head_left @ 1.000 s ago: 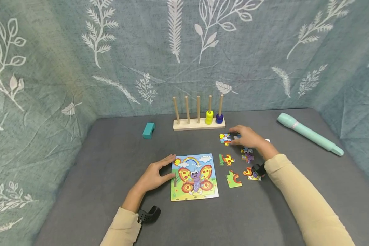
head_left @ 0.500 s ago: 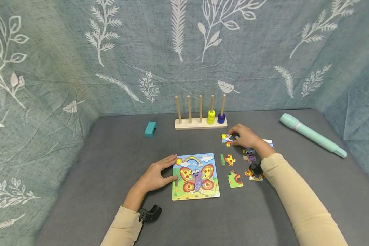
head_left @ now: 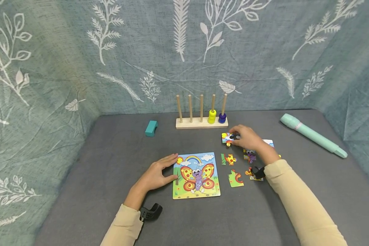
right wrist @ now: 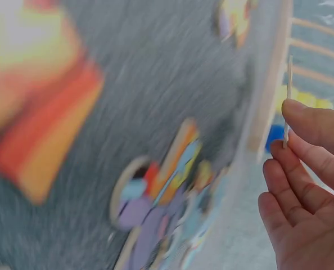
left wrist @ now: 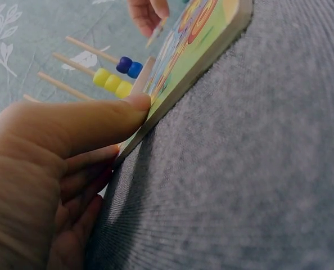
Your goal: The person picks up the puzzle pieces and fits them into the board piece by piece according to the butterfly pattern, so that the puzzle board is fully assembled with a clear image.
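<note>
The left hand [head_left: 155, 176] rests at the left edge of a square butterfly puzzle board [head_left: 196, 176]. In the left wrist view, its thumb [left wrist: 116, 119] touches the board's edge, with the other fingers extended below. Farther right, the right hand [head_left: 247, 137] pinches a jigsaw piece [head_left: 227, 137] showing a sun and part of a rainbow. Seen edge-on in the right wrist view, this thin piece [right wrist: 289, 84] sits between thumb and fingertips. Nearer the person lie a yellow-wing piece [head_left: 229, 159], a green corner piece [head_left: 235, 178] and a purple face piece [head_left: 250, 156].
Behind the hands stands a wooden peg rack [head_left: 201, 124] with yellow beads [head_left: 212, 117] and blue beads [head_left: 222, 118]. A teal arch block [head_left: 151, 128] lies at the back left, a mint-green tube [head_left: 313, 135] at the right. A patterned curtain [head_left: 160, 51] borders the table.
The right hand's fingers have drawn slightly closer together on the sun piece, which stays near the same spot. The left hand keeps its place at the board, and the head view shifts a little.
</note>
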A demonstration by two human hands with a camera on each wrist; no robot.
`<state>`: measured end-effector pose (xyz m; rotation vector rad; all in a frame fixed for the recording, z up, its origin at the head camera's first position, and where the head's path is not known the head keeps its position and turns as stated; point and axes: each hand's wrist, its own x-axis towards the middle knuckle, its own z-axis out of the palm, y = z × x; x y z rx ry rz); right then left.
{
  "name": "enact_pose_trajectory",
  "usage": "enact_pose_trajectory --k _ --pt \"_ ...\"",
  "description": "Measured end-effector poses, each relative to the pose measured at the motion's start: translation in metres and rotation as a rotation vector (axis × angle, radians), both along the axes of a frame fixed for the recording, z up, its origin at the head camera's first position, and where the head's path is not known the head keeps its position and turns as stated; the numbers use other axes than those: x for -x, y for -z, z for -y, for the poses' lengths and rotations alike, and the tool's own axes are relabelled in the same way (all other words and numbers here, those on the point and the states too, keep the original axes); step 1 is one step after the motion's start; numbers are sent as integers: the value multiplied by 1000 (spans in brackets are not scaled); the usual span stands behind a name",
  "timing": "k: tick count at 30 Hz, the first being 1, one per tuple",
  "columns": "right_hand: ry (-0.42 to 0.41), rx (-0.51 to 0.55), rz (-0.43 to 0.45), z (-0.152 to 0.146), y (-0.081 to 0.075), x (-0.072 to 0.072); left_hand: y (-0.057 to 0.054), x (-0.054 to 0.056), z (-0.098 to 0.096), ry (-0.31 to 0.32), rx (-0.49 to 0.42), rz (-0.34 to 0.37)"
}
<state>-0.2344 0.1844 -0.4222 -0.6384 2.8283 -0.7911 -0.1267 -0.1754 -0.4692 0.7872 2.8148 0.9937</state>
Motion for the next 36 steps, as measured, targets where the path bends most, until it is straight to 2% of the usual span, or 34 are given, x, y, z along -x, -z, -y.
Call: enact_pose_trajectory --k 9,17,23,30,36 --pt "-16 152 -10 17 -11 -35 -4 1 -1 -1 -6 11" --pt "-4 253 -42 36 -10 -57 -4 3 0 4 -22 3" --pt "-11 279 -62 53 -9 -67 -3 4 1 3 -27 -3" --pt "-57 279 -57 78 -8 -72 -3 3 1 5 -33 -11" --pt "-69 277 2 99 -8 -74 -2 4 2 -4 -32 4"
